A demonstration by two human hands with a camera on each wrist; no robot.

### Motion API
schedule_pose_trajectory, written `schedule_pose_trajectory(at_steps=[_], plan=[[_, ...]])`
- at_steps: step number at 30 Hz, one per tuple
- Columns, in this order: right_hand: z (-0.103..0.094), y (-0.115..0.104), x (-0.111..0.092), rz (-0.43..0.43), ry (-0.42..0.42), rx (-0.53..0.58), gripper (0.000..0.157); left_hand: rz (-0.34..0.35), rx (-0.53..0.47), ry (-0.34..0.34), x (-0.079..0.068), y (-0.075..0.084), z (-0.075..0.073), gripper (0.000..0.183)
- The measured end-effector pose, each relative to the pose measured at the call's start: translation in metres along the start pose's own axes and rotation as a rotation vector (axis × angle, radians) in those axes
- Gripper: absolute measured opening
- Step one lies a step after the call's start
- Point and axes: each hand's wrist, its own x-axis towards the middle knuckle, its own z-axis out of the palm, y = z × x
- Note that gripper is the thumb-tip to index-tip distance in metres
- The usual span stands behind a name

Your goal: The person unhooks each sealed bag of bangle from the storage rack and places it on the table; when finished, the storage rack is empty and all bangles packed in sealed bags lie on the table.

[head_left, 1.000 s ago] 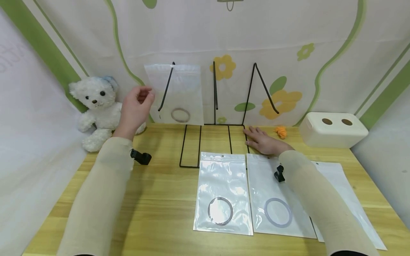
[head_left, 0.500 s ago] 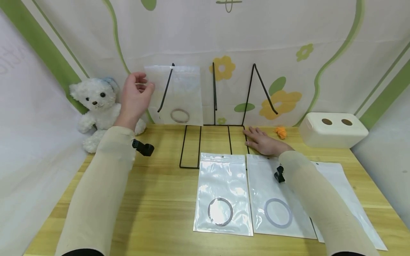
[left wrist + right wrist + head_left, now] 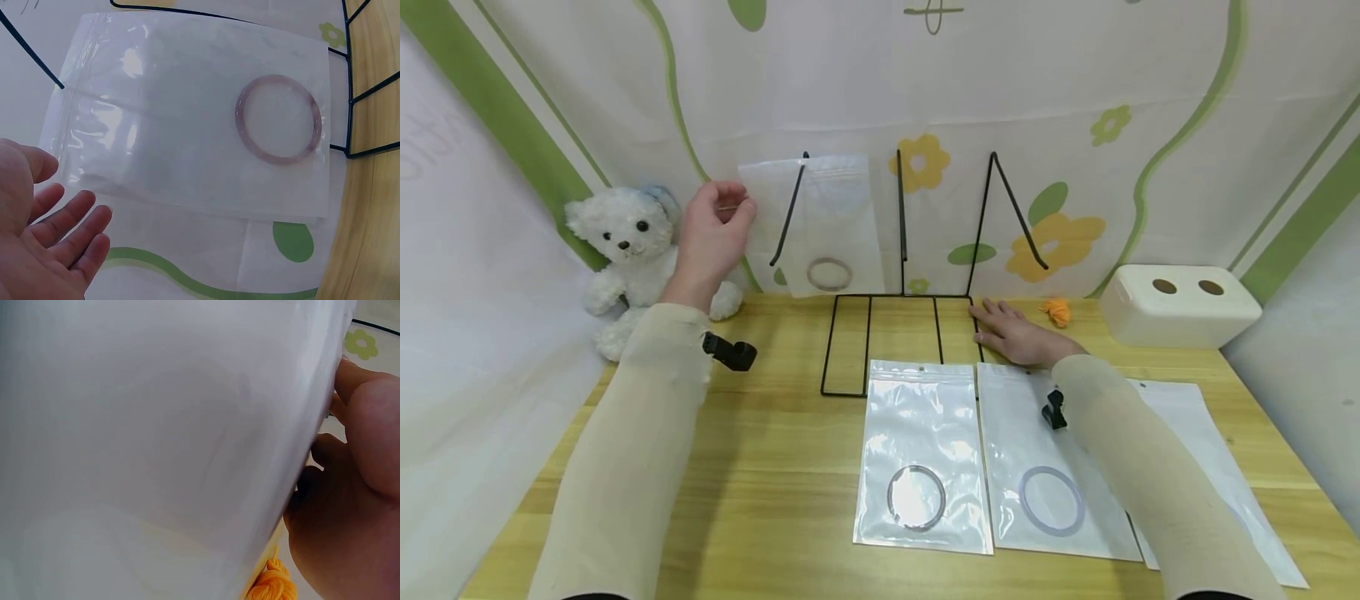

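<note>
A zip bag (image 3: 842, 225) with a pinkish bangle (image 3: 278, 119) inside hangs from the left arm of a black wire rack (image 3: 901, 295). At the bag's upper left edge my left hand (image 3: 713, 229) pinches it between thumb and forefinger; the other fingers (image 3: 78, 234) stay extended below. My right hand (image 3: 1018, 333) lies with straight fingers on the right side of the rack's base. Two more zip bags with rings, the nearer left one (image 3: 917, 425) and a middle one (image 3: 1022, 442), lie before the rack. A pale blurred bag surface (image 3: 156, 425) covers most of the right wrist view.
A third flat bag (image 3: 1210, 450) lies under the right forearm. At the left sits a white teddy bear (image 3: 636, 250). An orange yarn bundle (image 3: 1057, 312) and a cream box (image 3: 1180, 308) with two holes stand at the right. A printed curtain (image 3: 820, 75) hangs behind.
My left hand has risen, then come down slightly and closed its fingertips at the bag's edge. The hanging bag's lower end has swung a little to the right. The right hand stays put.
</note>
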Motion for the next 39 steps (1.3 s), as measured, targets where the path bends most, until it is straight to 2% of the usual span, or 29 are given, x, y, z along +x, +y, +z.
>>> schedule_pose_trajectory(at_steps=[14,25,39], plan=[[0.0029,0.0047,0.0030,-0.011,0.004,-0.005,0.067,0.008,0.044,-0.017,-0.0011,0.0037,-0.0020,0.052],[0.0020,0.0037,0.0046,-0.013,0.007,-0.013,0.066,0.001,0.009,-0.026,-0.0034,0.0028,-0.0035,0.050],[0.0018,0.0040,0.0037,-0.011,0.001,-0.002,0.067,0.062,-0.010,0.024,-0.0066,-0.0003,-0.0027,0.047]])
